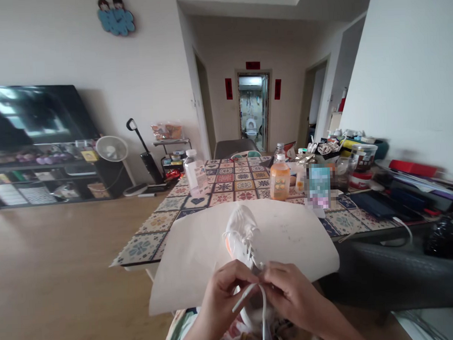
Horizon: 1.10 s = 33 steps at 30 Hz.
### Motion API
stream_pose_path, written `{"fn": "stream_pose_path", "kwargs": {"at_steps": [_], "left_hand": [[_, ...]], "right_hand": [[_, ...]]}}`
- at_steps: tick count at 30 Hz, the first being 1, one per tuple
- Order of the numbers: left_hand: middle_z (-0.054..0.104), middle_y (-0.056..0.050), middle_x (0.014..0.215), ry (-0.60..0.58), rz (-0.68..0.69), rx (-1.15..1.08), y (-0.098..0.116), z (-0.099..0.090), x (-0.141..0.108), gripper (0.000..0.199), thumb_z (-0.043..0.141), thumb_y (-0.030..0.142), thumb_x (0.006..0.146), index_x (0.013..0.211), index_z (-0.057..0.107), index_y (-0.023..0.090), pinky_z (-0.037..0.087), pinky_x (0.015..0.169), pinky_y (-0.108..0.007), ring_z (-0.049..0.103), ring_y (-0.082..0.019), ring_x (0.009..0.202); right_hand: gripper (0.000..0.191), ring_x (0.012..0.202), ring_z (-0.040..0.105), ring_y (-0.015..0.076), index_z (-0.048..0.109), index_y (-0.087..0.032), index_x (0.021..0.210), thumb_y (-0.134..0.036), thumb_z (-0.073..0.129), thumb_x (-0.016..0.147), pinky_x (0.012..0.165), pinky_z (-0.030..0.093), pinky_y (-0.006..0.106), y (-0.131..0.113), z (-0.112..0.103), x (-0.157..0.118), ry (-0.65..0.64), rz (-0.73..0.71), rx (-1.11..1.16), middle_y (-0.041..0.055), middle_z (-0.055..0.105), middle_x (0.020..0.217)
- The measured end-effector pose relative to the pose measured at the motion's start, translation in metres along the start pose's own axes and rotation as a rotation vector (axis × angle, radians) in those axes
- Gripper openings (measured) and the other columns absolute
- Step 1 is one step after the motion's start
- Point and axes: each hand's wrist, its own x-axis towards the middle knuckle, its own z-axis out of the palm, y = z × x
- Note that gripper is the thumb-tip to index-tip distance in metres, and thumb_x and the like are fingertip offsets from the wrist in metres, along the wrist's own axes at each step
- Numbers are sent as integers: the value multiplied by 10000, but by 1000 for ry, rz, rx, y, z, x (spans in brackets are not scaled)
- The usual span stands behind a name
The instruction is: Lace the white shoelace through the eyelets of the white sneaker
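A white lace-up shoe (240, 224) rests on a large white sheet (192, 245), its toe pointing away from me and its heel end partly behind my hands. My left hand (232, 284) and my right hand (284, 287) meet over the shoe's near end, fingertips almost touching. Both pinch the white shoelace (264, 307). Two loose lengths of it hang from the fingertips, one slanting left and one dropping straight down. How the lace crosses between the fingers is too small to tell.
Past the sheet, a patterned tablecloth (227, 180) bears a clear bottle (196, 173) on the left and an orange drink bottle (280, 178). Jars, a tablet (387, 206) and papers crowd the right side. A dark chair (393, 273) stands at the near right.
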Motion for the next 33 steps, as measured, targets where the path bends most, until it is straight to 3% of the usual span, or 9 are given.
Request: {"fn": "stream_pose_path", "kwargs": {"at_steps": [9,17,21,28,33], "left_hand": [[638,-42,671,-77,19,76,-1,-3,-2,247,692,386,863,730,699,178,433,609,-238,571,-161,644],[628,-32,703,-102,-26,79,-1,-6,-4,188,686,341,866,774,687,177,432,621,-237,561,-161,666],[631,-26,701,-116,-24,101,1,-4,-2,164,681,310,867,772,682,177,425,611,-228,553,-154,658],[626,-12,673,-103,-5,91,1,-6,0,149,660,266,865,740,665,185,453,576,-207,571,-147,623],[649,-5,674,-158,63,114,0,-8,2,115,642,186,859,744,650,194,483,576,-191,601,-143,617]], "right_hand": [[136,703,582,140,591,-192,819,-147,511,919,632,394,221,2,-1,-1,-87,-13,-34,27,636,790],[74,664,530,120,581,-197,852,-171,557,916,604,359,216,-2,-1,-3,-44,-59,-20,3,601,768],[172,674,551,130,589,-192,824,-229,521,978,617,379,222,-3,-3,-2,-33,-65,-19,13,606,740],[208,689,566,128,614,-182,805,-234,513,980,665,424,220,-1,-2,-1,139,-66,119,18,609,729],[274,571,486,103,572,-174,679,-285,582,930,553,375,204,7,5,1,319,147,187,-19,535,619]]}}
